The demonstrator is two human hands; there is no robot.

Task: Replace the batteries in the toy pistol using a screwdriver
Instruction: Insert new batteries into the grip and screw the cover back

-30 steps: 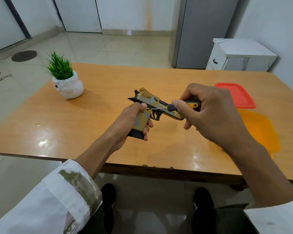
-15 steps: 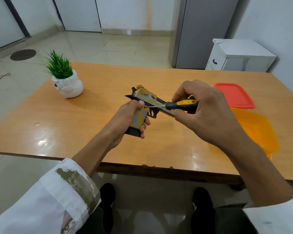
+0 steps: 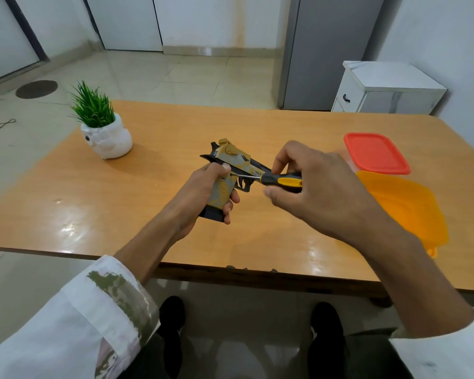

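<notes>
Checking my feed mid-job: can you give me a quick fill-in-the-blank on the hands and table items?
The left hand grips the pistol; the right hand holds a ____.
The plant stands in a ____ pot.
The lid beside the orange tub is ____.
Missing: screwdriver; white; red.

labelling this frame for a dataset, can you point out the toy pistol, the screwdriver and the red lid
toy pistol (image 3: 237, 158), head view, on its tan slide
screwdriver (image 3: 289, 182), head view, on the yellow part of its handle
red lid (image 3: 375, 153), head view, on the middle of its top
</notes>
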